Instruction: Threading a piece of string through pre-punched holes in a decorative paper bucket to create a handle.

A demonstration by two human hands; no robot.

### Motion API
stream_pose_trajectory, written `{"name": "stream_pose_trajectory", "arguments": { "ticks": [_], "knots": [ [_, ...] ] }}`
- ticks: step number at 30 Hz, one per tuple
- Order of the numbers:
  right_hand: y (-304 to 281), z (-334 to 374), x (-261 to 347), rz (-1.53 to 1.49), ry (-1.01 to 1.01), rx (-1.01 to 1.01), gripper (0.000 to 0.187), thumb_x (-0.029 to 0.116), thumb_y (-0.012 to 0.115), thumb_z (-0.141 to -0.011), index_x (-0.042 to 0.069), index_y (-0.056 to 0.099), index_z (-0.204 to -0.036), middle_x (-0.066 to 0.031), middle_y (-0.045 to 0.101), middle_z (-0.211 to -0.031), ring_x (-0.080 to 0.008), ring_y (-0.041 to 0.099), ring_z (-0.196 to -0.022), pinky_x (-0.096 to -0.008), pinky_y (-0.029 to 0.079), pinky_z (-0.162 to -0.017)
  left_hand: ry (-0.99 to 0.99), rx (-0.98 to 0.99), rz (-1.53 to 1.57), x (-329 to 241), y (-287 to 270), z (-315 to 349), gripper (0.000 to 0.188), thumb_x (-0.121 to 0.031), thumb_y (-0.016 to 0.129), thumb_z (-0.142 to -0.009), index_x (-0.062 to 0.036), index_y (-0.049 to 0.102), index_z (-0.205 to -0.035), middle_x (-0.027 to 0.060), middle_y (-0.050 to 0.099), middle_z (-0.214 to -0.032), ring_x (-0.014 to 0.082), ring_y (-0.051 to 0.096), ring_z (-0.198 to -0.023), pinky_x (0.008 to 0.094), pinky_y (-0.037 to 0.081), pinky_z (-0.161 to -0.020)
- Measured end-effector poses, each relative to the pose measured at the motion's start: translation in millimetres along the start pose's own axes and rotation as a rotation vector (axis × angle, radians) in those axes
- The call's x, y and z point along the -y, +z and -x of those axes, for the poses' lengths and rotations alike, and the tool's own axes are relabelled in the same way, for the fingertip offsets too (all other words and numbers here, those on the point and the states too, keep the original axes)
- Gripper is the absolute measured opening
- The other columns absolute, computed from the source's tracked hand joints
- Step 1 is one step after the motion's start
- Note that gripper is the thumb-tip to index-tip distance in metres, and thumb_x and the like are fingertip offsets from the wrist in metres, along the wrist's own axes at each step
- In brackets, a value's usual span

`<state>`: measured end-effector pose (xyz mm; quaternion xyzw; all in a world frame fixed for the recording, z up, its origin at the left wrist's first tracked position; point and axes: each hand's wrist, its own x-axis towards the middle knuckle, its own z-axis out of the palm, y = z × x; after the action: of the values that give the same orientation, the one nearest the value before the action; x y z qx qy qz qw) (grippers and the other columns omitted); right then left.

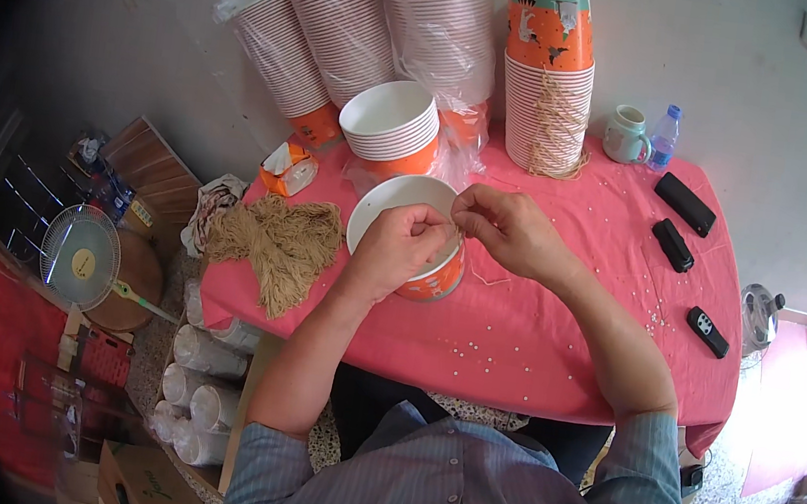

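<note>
My left hand (406, 242) and my right hand (512, 230) meet over the right side of a white-lined paper bucket (435, 285) with an orange printed wall. The fingers of both hands are pinched together, tips nearly touching. Whatever they hold is too thin or hidden to make out. Left of the bucket lies a loose bundle of tan twine (275, 248), closest to my left forearm. Just behind it stands a short stack of nested paper buckets (390, 135). A thin strand lies on the pink cloth right of the bucket.
Tall plastic-wrapped bucket stacks (344, 38) and another stack (543, 113) draped with strands line the back. A mug (627, 138), water bottle (666, 138), black cases (684, 204) and a remote (707, 332) sit at right. Small white dots litter the pink cloth (553, 346). An orange packet (288, 169) lies left.
</note>
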<state>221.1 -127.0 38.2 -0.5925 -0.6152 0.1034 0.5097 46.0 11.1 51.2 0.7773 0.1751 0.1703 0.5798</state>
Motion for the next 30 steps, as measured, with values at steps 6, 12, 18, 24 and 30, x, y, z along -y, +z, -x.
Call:
{"name": "stream_pose_trajectory", "arguments": {
  "ticks": [6,12,18,24,30],
  "knots": [
    [-3,0,7,-0.035,0.096,0.030,0.011,0.006,0.068,-0.104,-0.003,0.070,-0.111,-0.0093,0.076,-0.092,-0.0154,0.074,-0.088,-0.0335,0.060,-0.084,-0.002,-0.055,0.012,6,-6,-1,0.016,-0.015,0.070,-0.106,0.0008,0.074,-0.105,-0.0035,0.068,-0.084,0.0024,0.058,-0.073,0.0217,0.045,-0.065],
    [-10,1,-7,-0.263,0.159,0.275,0.014,0.003,0.071,-0.101,-0.002,0.074,-0.114,-0.0044,0.077,-0.100,-0.0129,0.073,-0.095,-0.0317,0.060,-0.091,0.012,-0.122,0.018,1,-7,0,0.019,-0.015,0.069,-0.107,0.0031,0.073,-0.106,-0.0018,0.071,-0.087,0.0019,0.060,-0.076,0.0219,0.047,-0.067],
    [-5,-1,-4,-0.454,0.253,0.214,0.019,0.006,0.066,-0.103,-0.002,0.075,-0.118,-0.0062,0.078,-0.101,-0.0137,0.073,-0.089,-0.0309,0.060,-0.084,0.070,-0.092,0.008,-2,-5,6,0.017,-0.013,0.067,-0.108,0.0034,0.071,-0.106,-0.0024,0.070,-0.086,0.0015,0.061,-0.078,0.0216,0.048,-0.068],
    [-4,-3,-4,-0.463,0.395,0.156,0.023,0.013,0.060,-0.111,0.000,0.075,-0.123,-0.0028,0.076,-0.100,-0.0104,0.070,-0.086,-0.0289,0.058,-0.078,0.090,-0.026,-0.007,-1,-8,8,0.015,-0.011,0.067,-0.108,0.0037,0.070,-0.109,0.0010,0.072,-0.090,0.0052,0.066,-0.081,0.0234,0.053,-0.074],
    [-5,-1,6,-0.433,0.401,0.263,0.022,0.018,0.069,-0.106,0.000,0.081,-0.115,-0.0029,0.078,-0.097,-0.0104,0.071,-0.085,-0.0280,0.056,-0.075,0.147,-0.022,-0.007,-4,-6,10,0.015,-0.010,0.066,-0.108,0.0044,0.069,-0.109,0.0038,0.074,-0.095,0.0081,0.070,-0.088,0.0250,0.056,-0.080]
  ]
}}
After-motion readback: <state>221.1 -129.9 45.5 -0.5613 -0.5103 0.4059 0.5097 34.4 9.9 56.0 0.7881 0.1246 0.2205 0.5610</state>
